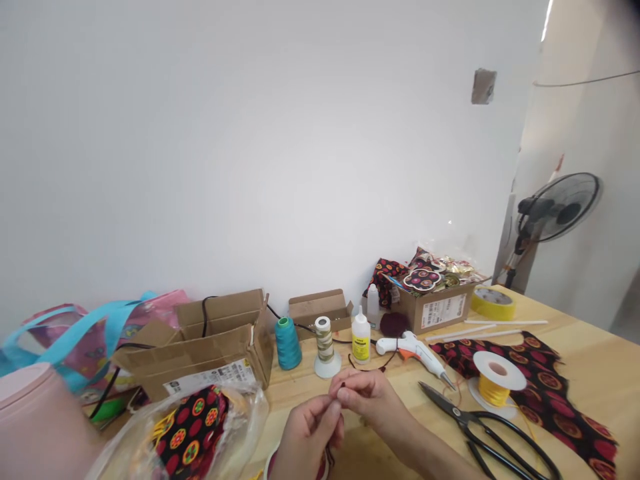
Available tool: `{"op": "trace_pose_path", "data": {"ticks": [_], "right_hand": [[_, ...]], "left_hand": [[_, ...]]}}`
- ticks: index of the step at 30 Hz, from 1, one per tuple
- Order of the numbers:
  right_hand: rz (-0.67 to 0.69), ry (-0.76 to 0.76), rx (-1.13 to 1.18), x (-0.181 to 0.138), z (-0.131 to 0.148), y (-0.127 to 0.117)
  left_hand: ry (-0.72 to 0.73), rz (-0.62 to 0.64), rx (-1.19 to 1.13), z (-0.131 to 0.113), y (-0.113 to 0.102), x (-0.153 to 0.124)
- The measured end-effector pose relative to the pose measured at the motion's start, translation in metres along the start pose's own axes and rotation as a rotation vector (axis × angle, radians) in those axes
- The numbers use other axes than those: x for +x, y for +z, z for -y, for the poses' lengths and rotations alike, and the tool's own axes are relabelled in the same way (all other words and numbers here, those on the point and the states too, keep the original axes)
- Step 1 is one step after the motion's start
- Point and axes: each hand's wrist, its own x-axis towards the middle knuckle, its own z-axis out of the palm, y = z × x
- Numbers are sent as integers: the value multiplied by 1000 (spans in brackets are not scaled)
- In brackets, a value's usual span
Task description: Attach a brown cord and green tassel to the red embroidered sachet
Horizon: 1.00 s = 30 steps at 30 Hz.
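Note:
My left hand [307, 433] and my right hand [367, 395] meet low in the middle of the view, fingertips pinched together on a small dark red cord or thread piece [336, 395]. What exactly sits between the fingers is too small to tell. A roll with a white rim [273, 460] peeks out under my left hand. Just beyond the hands stand a white spool of gold thread [325, 345], a glue bottle with a yellow label [361, 336] and a teal thread cone [288, 343].
Black scissors [480, 421], a yellow ribbon spool [496, 379] and a white glue gun [413, 350] lie right on patterned fabric [550, 383]. Open cardboard boxes [200, 347], a plastic bag of fabric [193, 430] and colourful bags [85, 333] fill the left. Yellow tape [494, 303] and a fan [555, 210] are at the far right.

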Motion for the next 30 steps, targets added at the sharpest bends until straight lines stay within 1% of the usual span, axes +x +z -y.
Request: {"op": "trace_pose_path", "data": {"ticks": [3, 5, 7, 9, 12, 13, 15, 17, 18, 21, 26, 30], "right_hand": [[-159, 65, 106, -5, -6, -8], [-232, 68, 160, -7, -5, -13], [-260, 56, 184, -8, -3, -17], [-256, 53, 170, -7, -2, -18], [-270, 49, 135, -6, -3, -18], [-276, 45, 125, -6, -4, -18], [-285, 37, 109, -6, -5, -18], [-281, 42, 99, -6, -6, -18], [-277, 48, 100, -6, -6, -17], [-274, 66, 133, -6, -5, -15], [-276, 53, 213, -7, -4, -13], [-284, 82, 227, -7, -3, -12]], "left_hand": [[-9, 54, 87, 1, 2, -2], [-8, 80, 214, -1, 4, -5], [11, 80, 370, -5, 5, -7], [42, 91, 474, -7, 5, -8], [91, 117, 445, -6, 0, -7], [95, 105, 412, -5, -2, -6], [80, 42, 367, -2, -6, -5], [75, -6, 371, 0, -8, -4], [78, -8, 381, 0, -9, -3], [79, 24, 387, -1, -7, -3], [65, 8, 445, -5, -1, -4], [31, 52, 348, -6, 3, -5]]}}
